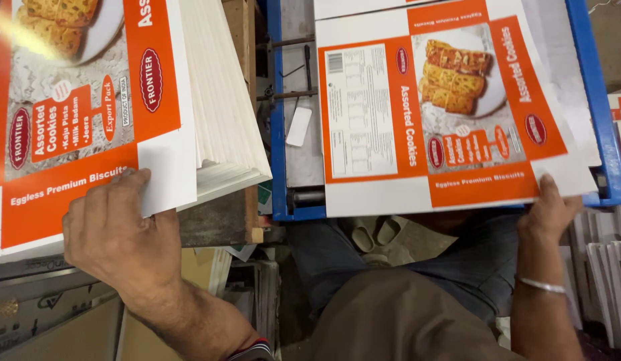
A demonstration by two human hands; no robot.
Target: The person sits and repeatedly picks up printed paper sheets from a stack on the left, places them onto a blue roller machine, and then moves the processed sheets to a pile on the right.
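- left hand (116, 230) presses fingers on the top sheet (76, 134) of the carton stack (227, 113), gripping its corner
- right hand (548, 210) pinches the corner of a single printed sheet (431, 113) lying on the blue machine bed (277, 134)

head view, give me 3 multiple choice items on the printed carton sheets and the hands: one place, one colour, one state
1. Where does the left hand rest?
A. on the stack of sheets
B. on the blue frame
C. on a lap

2. What colour is the machine frame around the single sheet?
A. green
B. blue
C. yellow

3. How does the single sheet lie?
A. rolled up
B. folded into a box
C. flat, unfolded

Answers:
1 A, its fingers lie on the top sheet's lower edge.
2 B, blue rails border the bed.
3 C, it lies spread flat, with the right hand at its corner.
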